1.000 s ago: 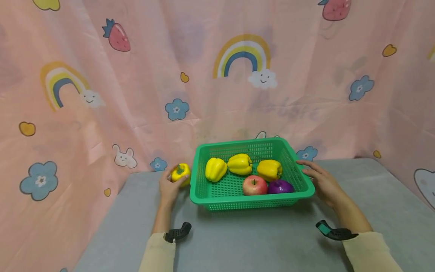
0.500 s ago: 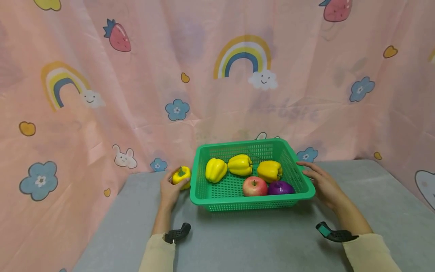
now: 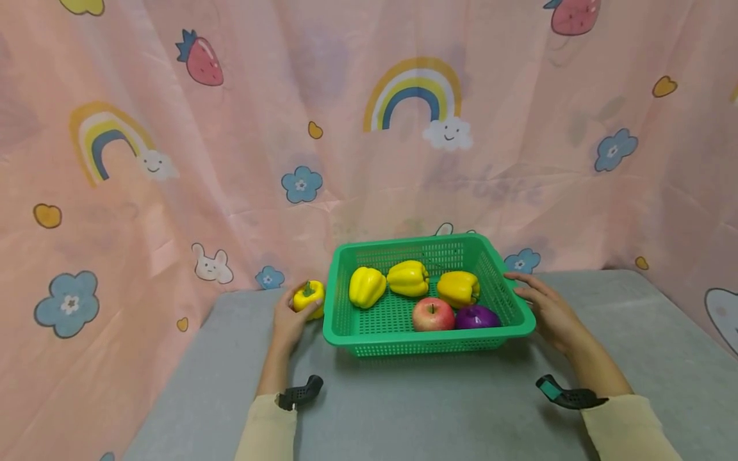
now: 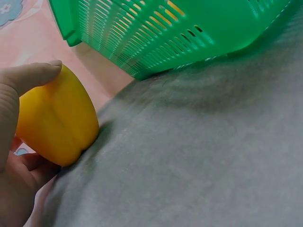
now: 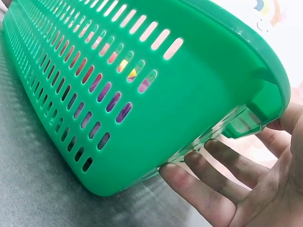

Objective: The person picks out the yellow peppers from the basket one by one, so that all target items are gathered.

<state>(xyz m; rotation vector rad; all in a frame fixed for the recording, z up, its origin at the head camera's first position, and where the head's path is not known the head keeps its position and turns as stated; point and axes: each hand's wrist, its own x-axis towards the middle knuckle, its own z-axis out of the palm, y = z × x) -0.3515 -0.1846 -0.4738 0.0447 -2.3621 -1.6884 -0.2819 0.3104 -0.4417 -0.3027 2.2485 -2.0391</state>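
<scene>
My left hand (image 3: 290,320) grips a yellow bell pepper (image 3: 309,298) just left of the green basket (image 3: 426,341). In the left wrist view, the thumb lies over the pepper (image 4: 59,118), fingers are beneath its far side, and its lower end is at the grey tabletop. At the basket's right end is my right hand (image 3: 550,314). Its fingers extend to the outer wall, and several fingertips (image 5: 177,172) touch it below the rim in the right wrist view. Inside the basket lie three more yellow bell peppers (image 3: 408,278), a red apple (image 3: 434,314) and a shiny purple round item (image 3: 477,316), partly hidden by the front wall.
The basket stands on a grey tabletop (image 3: 415,410). Behind it and at the sides hangs a pink printed curtain (image 3: 242,160). A black strap-like device (image 3: 302,392) sits at the left wrist, with another black device (image 3: 571,394) at the right.
My left hand and the yellow bell pepper in it have come down very slightly beside the basket. The right hand and the basket look unmoved.
</scene>
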